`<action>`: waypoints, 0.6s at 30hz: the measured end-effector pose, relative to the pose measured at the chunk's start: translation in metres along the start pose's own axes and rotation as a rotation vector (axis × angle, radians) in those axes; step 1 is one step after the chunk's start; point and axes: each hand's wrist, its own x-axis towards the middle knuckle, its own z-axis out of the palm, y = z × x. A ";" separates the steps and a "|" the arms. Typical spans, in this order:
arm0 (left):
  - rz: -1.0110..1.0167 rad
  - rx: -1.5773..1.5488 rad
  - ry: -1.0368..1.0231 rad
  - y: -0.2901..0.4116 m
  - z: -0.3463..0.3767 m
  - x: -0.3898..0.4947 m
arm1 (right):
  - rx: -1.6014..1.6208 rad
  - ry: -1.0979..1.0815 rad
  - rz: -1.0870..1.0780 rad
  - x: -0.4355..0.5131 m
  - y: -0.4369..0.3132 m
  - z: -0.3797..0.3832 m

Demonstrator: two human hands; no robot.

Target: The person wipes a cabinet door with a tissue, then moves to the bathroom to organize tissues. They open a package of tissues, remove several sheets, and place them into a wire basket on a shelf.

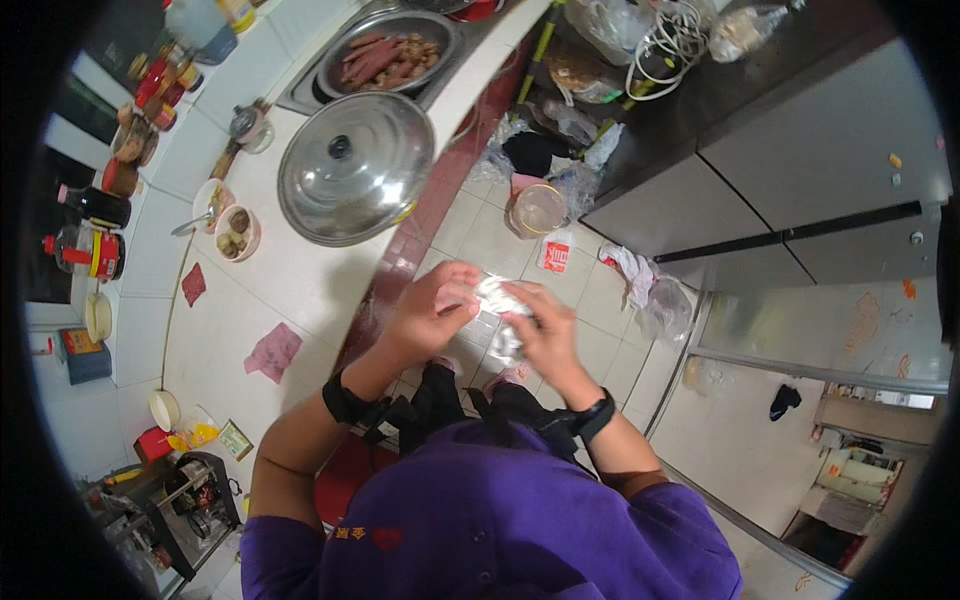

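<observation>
In front of my body, above the tiled floor, a crumpled whitish plastic bag (496, 294) stretches between my hands. It is blurred and shiny, and a loose part hangs below my right fingers. My left hand (431, 311) has its fingers curled at the left edge of the bag, thumb and fingertips against it. The fingers of my right hand (547, 326) pinch the bag from the other side. A dark strap circles each wrist.
On the left, the white counter (322, 289) bears a steel lid (356, 165), two small food bowls (238, 234) and a pink cloth (274, 352). Sweet potatoes fill a basin (390, 56) at the sink. A waste bin (538, 211) and plastic bags stand near the grey refrigerator (787, 150).
</observation>
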 end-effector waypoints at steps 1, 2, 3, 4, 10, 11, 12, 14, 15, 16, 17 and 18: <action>0.121 0.153 -0.012 0.022 0.019 0.008 | 0.107 0.070 0.116 -0.008 0.005 -0.027; 0.230 0.280 -0.017 0.043 0.037 0.016 | 0.206 0.147 0.210 -0.014 0.010 -0.053; 0.426 0.481 -0.084 0.066 0.057 0.020 | 0.316 0.193 0.260 -0.022 0.014 -0.079; 0.749 0.662 -0.317 0.086 0.074 0.024 | 0.417 0.242 0.308 -0.030 0.016 -0.103; 1.301 0.181 -0.016 0.151 0.230 0.031 | 0.744 0.377 0.447 -0.074 0.024 -0.185; 1.395 0.185 0.086 0.155 0.247 0.035 | 0.766 0.388 0.451 -0.079 0.026 -0.193; 1.423 0.174 0.102 0.158 0.258 0.036 | 0.818 0.381 0.462 -0.083 0.029 -0.200; 1.481 0.163 0.136 0.162 0.275 0.040 | 0.940 0.382 0.439 -0.089 0.033 -0.211; 1.513 0.159 0.151 0.165 0.280 0.042 | 0.909 0.435 0.472 -0.091 0.034 -0.216; 1.545 0.153 0.163 0.168 0.282 0.045 | 0.902 0.484 0.473 -0.092 0.034 -0.219; 1.565 0.155 0.087 0.172 0.280 0.048 | 0.894 0.511 0.462 -0.093 0.034 -0.221; 1.581 0.158 0.010 0.176 0.278 0.051 | 0.886 0.462 0.480 -0.095 0.032 -0.226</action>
